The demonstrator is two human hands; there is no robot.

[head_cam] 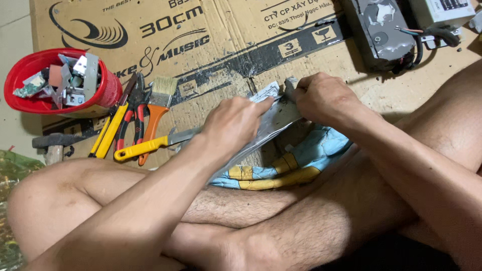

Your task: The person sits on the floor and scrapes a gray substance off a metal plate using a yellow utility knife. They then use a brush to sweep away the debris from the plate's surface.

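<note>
Bare legs on flat cardboard, tile floor.

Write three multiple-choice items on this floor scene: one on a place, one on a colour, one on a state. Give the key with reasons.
1. Where is the red bowl?
A. on the cardboard's left edge
B. on the person's lap
C. beside the grey metal box

2. What colour is the paintbrush handle?
A. blue
B. orange
C. black

3. How is the grey metal sheet held?
A. lying untouched
B. by one hand
C. gripped by both hands

Key: A, it sits at the cardboard edge; B, the handle is orange; C, the left hand and right hand both grip it.
</note>
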